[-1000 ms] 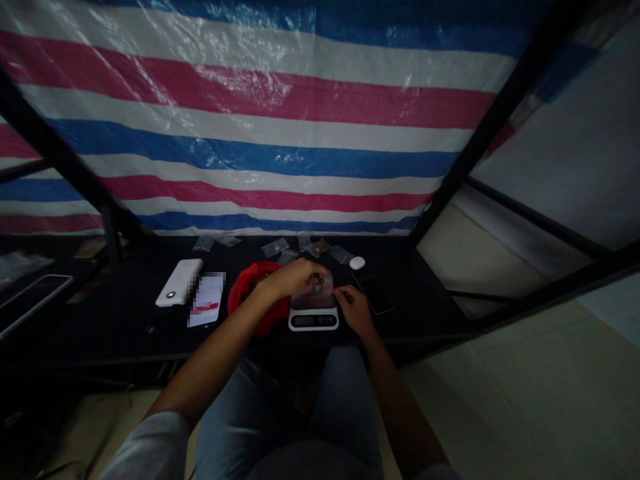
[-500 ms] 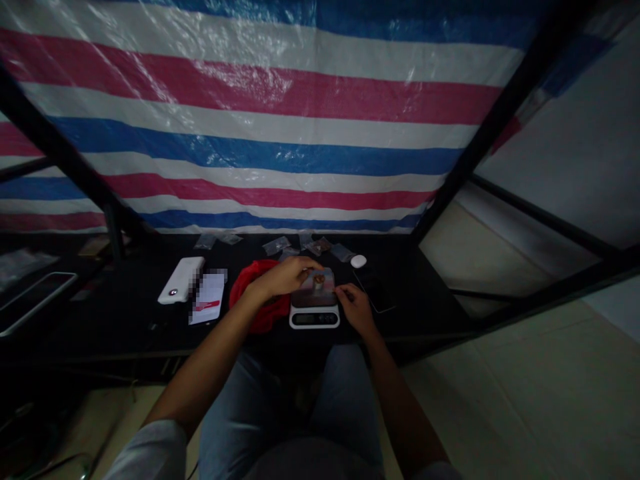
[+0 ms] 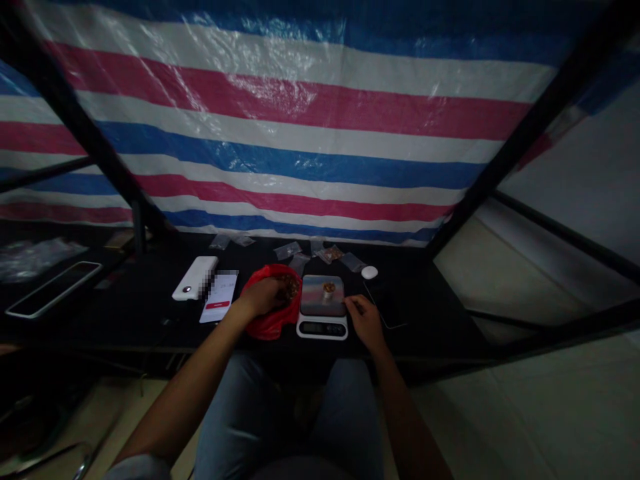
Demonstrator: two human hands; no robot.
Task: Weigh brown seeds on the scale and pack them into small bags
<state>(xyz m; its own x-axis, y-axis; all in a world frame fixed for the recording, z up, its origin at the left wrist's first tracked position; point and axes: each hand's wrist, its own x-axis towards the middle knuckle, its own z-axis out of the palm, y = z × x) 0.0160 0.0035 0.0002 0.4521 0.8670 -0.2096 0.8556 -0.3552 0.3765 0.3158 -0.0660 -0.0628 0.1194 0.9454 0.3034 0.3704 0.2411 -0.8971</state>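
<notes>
A small white kitchen scale (image 3: 322,325) sits at the front of the dark table, with a little heap of brownish pieces (image 3: 329,288) on its pan. Left of it lies an open red plastic bag (image 3: 267,323) with more brownish pieces inside. My left hand (image 3: 263,295) is down in the bag's mouth, fingers curled over the pieces; what they grip is hidden. My right hand (image 3: 364,319) rests at the scale's right edge, fingers bent and touching the pan's corner.
A white power bank (image 3: 195,278) and a white card (image 3: 220,295) lie left of the bag. Several small clear bags (image 3: 330,253) and a white earbud case (image 3: 369,272) sit behind the scale. A phone (image 3: 53,289) lies far left. Black frame bars and a striped tarp stand behind.
My left hand left the scale's pan, where the small heap now lies, and moved left into the red bag. My right hand stayed by the scale. The view shifted slightly left.
</notes>
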